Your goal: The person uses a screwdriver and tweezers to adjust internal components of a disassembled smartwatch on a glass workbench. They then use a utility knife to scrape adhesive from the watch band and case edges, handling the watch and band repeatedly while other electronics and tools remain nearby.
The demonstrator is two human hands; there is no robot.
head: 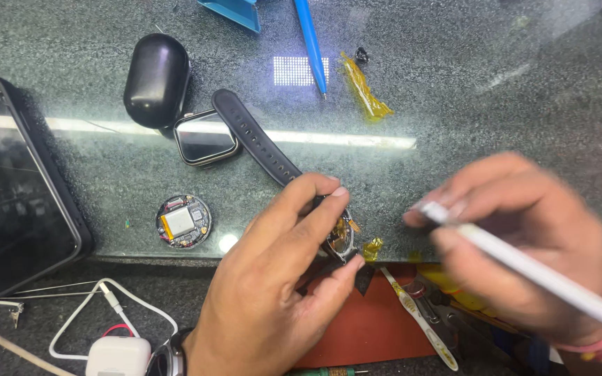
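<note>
Across the dark glass counter [454, 90], far left first, I see a big black phone [15, 188] lying flat, its screen dark. Below it sit a white charger [116, 356] and a loop of white cable [99, 306]. Moving right, a black oval case [156, 79] rests near a square watch face [205, 137], and a round opened watch module [183, 221] lies bare with its circuit showing.

At the middle, my left hand [273, 292] is clenched on a round watch body [339, 233]: thumb under, first fingers over the top, pinching it at the counter's front edge. Its black strap [256, 136] runs from the hand up and to the left, so the long axis slants away from me toward the square watch face. Amber tape shows on the body just beside my fingertips.

A blue pen [311, 45] and a crumpled strip of yellow tape [364, 87] lie farther back. Below the counter edge there is a red mat [371, 327] with a white toothbrush [419, 320] on it.

To the right, my right hand [517, 244] is blurred but closed around a white stick-like tool [531, 268], held like a pencil. Its tip points left toward the watch body, near it but apart. The watch lies directly left of that tip, and the left hand is the one on it.
</note>
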